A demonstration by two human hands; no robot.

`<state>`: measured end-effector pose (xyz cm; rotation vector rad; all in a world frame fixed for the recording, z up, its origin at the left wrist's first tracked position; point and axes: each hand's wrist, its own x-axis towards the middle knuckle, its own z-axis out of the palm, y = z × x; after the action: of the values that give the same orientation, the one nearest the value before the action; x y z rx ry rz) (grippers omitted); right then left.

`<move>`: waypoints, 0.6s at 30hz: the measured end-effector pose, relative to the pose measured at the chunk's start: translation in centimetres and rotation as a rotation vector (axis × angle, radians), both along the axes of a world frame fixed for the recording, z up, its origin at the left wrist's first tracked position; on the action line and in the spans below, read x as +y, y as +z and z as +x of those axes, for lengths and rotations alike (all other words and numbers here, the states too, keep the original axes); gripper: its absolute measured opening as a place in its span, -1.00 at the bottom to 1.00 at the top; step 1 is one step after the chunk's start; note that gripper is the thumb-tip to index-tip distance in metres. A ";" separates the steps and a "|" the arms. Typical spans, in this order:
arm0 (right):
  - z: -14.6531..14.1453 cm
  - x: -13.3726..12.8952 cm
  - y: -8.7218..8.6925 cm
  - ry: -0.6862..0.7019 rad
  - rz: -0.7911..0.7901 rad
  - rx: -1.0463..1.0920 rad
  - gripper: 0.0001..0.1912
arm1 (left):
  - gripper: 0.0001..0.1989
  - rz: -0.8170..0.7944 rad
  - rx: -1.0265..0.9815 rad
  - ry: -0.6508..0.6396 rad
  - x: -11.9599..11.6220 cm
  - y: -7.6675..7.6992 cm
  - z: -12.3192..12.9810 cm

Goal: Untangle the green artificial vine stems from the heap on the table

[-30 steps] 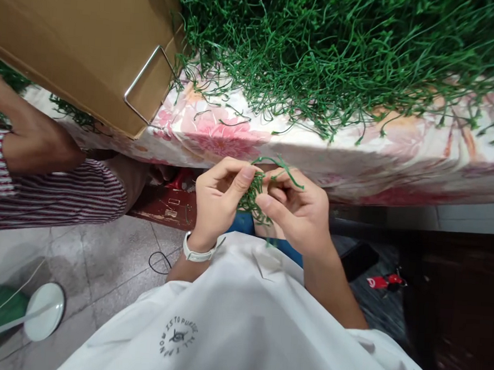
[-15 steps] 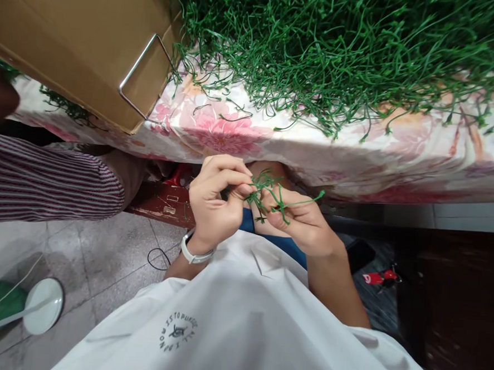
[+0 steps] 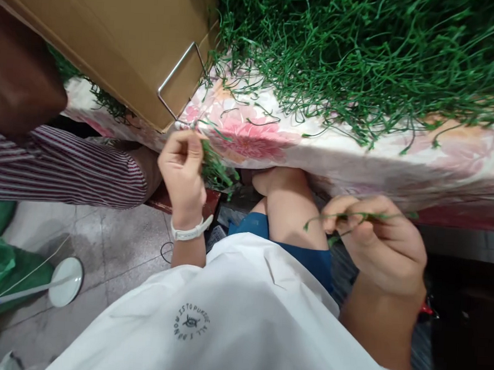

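Note:
My left hand [image 3: 183,175] is closed in a pinch on a small bunch of thin green stems [image 3: 214,169], which hangs from its right side, slightly blurred. A white band circles that wrist. Well apart to the right, my right hand [image 3: 380,238] pinches a green stem [image 3: 341,216] that crosses its fingers, one end sticking out to the left. Beyond both hands, a big heap of similar stems [image 3: 363,58] covers the table, looking artificial, with small knobbed tips.
The table has a floral cloth [image 3: 258,138]. A cardboard box [image 3: 126,38] with a bent metal wire frame [image 3: 180,80] stands at the left. Another person's striped clothing [image 3: 76,166] is close on that side. Green bags [image 3: 20,266] and a white round base [image 3: 66,281] are on the floor.
My hands have separated: the left moved left and up with the bunch, the right moved right with a stem. The view has shifted slightly left.

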<state>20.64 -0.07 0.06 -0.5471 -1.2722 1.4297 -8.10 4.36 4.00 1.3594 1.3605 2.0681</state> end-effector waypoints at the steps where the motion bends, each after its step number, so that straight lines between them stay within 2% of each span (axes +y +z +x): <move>1: -0.6 0.3 0.3 -0.004 -0.038 0.033 -0.93 | -0.70 -0.056 0.017 -0.031 -0.4 -0.2 0.8; 4: -2.9 1.3 1.3 0.005 -0.146 0.084 -0.93 | -0.71 -0.168 0.081 -0.134 -1.6 -0.6 3.6; 8: -5.0 2.0 2.1 -0.012 -0.230 0.042 -0.77 | -0.75 -0.254 0.122 -0.258 -2.8 -0.2 5.9; 14: -5.7 1.8 2.0 -0.084 -0.053 -0.204 -0.75 | -0.76 -0.254 0.127 -0.370 -3.2 0.3 7.5; 18: -5.6 1.9 1.4 -0.058 0.071 -0.324 -0.67 | -0.70 -0.233 0.181 -0.363 -3.1 -0.2 7.7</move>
<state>15.03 1.80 1.47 -0.7834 -1.5423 1.2761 -0.42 1.24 3.84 1.5807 1.2634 1.5360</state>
